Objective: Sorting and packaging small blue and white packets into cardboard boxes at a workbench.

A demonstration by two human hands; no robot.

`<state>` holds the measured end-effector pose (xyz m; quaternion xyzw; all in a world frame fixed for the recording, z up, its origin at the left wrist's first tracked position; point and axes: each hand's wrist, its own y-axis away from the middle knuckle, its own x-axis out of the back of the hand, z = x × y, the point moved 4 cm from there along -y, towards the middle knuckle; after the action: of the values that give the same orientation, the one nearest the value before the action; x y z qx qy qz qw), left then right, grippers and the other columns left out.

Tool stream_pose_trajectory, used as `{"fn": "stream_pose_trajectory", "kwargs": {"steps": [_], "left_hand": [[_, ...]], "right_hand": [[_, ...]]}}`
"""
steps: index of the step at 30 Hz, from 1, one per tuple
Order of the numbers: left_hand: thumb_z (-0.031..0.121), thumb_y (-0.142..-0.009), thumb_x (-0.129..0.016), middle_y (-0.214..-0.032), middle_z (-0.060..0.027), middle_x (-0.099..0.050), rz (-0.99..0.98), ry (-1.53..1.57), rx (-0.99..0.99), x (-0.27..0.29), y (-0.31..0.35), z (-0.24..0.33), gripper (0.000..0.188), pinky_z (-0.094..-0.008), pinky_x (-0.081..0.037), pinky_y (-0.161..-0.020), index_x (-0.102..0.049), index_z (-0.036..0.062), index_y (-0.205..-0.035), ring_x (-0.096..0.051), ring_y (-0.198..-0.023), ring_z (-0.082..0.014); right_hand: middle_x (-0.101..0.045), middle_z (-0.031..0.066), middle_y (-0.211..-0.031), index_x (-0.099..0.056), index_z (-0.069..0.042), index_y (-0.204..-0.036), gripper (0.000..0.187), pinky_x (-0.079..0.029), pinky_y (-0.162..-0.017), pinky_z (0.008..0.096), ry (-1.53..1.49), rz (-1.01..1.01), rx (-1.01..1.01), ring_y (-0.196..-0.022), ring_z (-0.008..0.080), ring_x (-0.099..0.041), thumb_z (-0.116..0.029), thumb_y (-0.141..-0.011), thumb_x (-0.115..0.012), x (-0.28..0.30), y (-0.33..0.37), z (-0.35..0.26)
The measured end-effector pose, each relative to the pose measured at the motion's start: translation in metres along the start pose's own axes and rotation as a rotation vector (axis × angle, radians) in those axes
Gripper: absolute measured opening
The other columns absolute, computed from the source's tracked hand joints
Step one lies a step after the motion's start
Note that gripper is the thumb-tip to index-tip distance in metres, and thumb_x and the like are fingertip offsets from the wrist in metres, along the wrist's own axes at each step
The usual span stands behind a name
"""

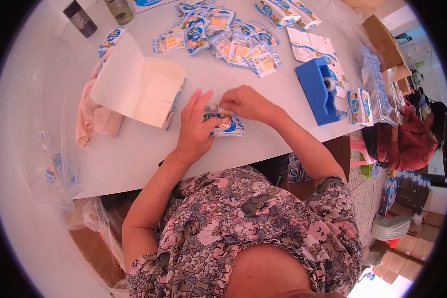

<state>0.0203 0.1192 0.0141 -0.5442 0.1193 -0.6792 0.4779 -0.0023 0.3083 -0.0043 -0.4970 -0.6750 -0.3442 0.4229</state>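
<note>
A small blue-and-white printed packet (228, 127) lies flat near the table's front edge, between my two hands. My left hand (194, 128) rests at its left side, fingers stretched away from me and slightly blurred, with the thumb lying across the packet. At the packet's far edge my right hand (248, 103) is closed in a pinch. Something small and shiny shows by those fingertips, too blurred to name. An opened white carton (156, 94) with its flap up stands left of my left hand, on a pink cloth (92, 116).
Several similar packets (238, 42) are heaped at the far middle. A blue tape dispenser (317, 92) stands right, beside a small printed box (360, 107) and flattened carton (308, 44). Two bottles (79, 19) stand far left. Another person (412, 134) sits at the right.
</note>
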Motion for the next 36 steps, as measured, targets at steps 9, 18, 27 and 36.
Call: {"fn": "stream_pose_trajectory", "kwargs": {"steps": [9, 18, 27, 36], "left_hand": [[-0.009, -0.062, -0.067, -0.112, -0.0124, -0.058, -0.313, 0.618, 0.223, -0.07, -0.016, 0.007, 0.036, -0.0423, -0.044, -0.09, -0.063, 0.0076, -0.094, -0.055, -0.104, -0.0326], [-0.004, -0.061, -0.075, -0.123, -0.0147, -0.055, -0.147, 0.385, -0.007, -0.071, -0.014, 0.001, 0.037, -0.0418, -0.043, -0.098, -0.062, 0.0072, -0.094, -0.049, -0.119, -0.0369], [-0.004, -0.062, -0.075, -0.12, -0.0151, -0.056, -0.17, 0.381, 0.102, -0.067, -0.02, 0.007, 0.051, -0.0404, -0.045, -0.098, -0.057, 0.0062, -0.109, -0.055, -0.112, -0.0332], [-0.003, -0.063, -0.078, -0.122, -0.0106, -0.059, -0.278, 0.326, 0.16, -0.069, -0.018, 0.004, 0.047, -0.0381, -0.047, -0.092, -0.062, 0.0073, -0.105, -0.057, -0.109, -0.0278]], "right_hand": [[-0.066, 0.014, -0.108, -0.065, -0.004, -0.113, 0.033, -0.048, -0.091, 0.0427, 0.347, 0.547, -0.12, -0.106, 0.0326, -0.06, -0.008, -0.08, -0.068, 0.058, 0.031, 0.115], [-0.069, 0.0125, -0.103, -0.069, -0.003, -0.108, 0.026, -0.052, -0.086, 0.0359, -0.639, 0.129, -0.22, -0.102, 0.031, -0.064, -0.014, -0.084, -0.07, 0.039, 0.035, 0.065], [-0.07, 0.0123, -0.091, -0.07, -0.006, -0.091, 0.025, -0.05, -0.079, 0.0404, 0.137, 0.358, -0.092, -0.095, 0.0305, -0.065, -0.029, -0.08, -0.072, 0.048, 0.032, 0.066], [-0.069, 0.0137, -0.08, -0.069, -0.004, -0.082, 0.043, -0.051, -0.063, 0.0423, 0.111, 0.513, -0.528, -0.077, 0.0316, -0.068, -0.047, -0.079, -0.073, 0.039, -0.017, 0.09]]}}
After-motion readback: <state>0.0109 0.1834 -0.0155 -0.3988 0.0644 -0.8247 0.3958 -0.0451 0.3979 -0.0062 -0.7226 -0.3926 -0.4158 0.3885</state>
